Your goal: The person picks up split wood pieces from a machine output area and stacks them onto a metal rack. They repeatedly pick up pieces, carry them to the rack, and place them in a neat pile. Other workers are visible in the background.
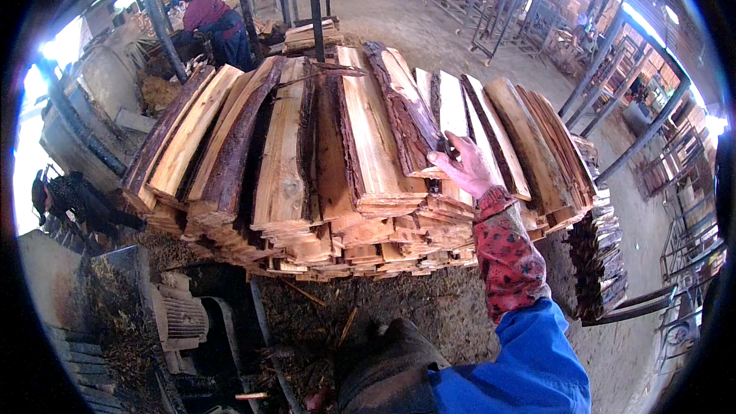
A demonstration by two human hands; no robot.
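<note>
My right hand [466, 166], in a red patterned cuff and blue sleeve, reaches to the near end of a bark-edged board [404, 111] on top of a broad wood stack. Thumb and forefinger lie at the board's right edge, and the hand looks closed on it; the other fingers are partly hidden. Left of this board lies a pale board [376, 130] with dark bark along one side. More rough boards [284, 157] fan out to the left, and a rounded slab [525, 142] lies to the right. My left hand does not show.
A dirty electric motor [182, 316] and machine casing stand at the lower left. Dark metal posts [315, 8] rise behind the stack. Another person [218, 24] bends over at the far left. Another wood pile [606, 261] stands right, and metal racks [502, 0] stand farther back.
</note>
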